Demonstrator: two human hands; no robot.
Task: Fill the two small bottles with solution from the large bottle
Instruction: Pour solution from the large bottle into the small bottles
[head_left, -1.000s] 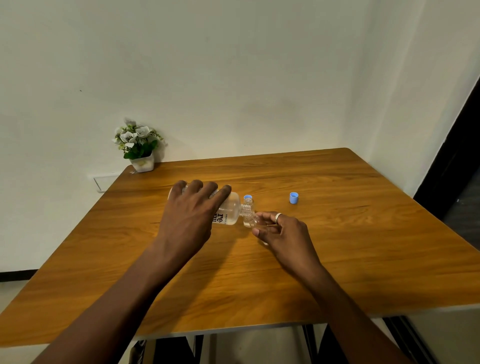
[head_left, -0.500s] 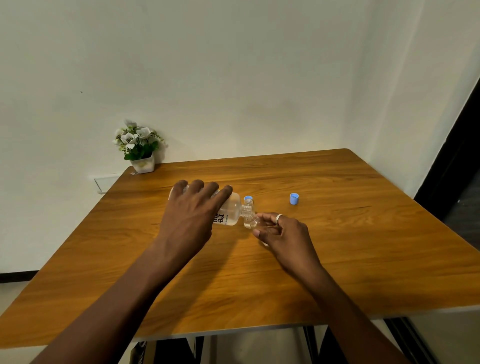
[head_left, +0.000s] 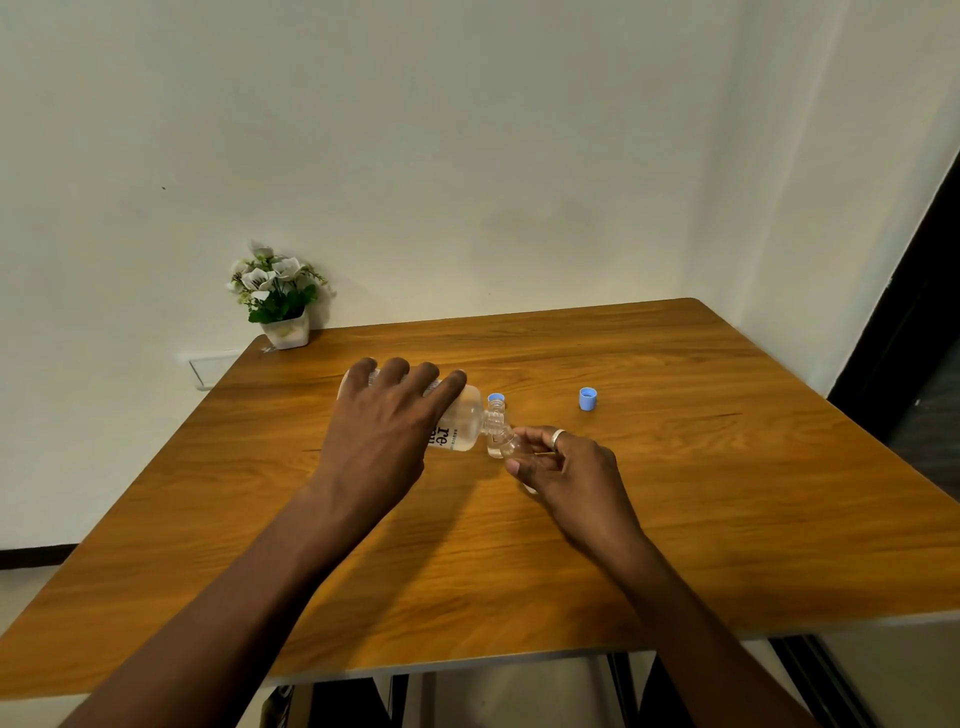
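My left hand (head_left: 387, 434) grips the large clear bottle (head_left: 462, 423) from above and holds it tipped on its side, neck pointing right. Its neck meets the mouth of a small clear bottle (head_left: 500, 444), which my right hand (head_left: 563, 470) holds with thumb and fingers just above the table. Behind that spot stands a second small bottle (head_left: 496, 401) with a blue cap on it. A loose blue cap (head_left: 587, 399) lies on the table to the right.
The wooden table (head_left: 675, 519) stands in a corner of white walls. A small potted plant with white flowers (head_left: 278, 301) sits at the table's far left corner. A dark doorway lies at the right edge.
Both hands and the bottles hold nearly the same pose; the large bottle stays tipped into the small one.
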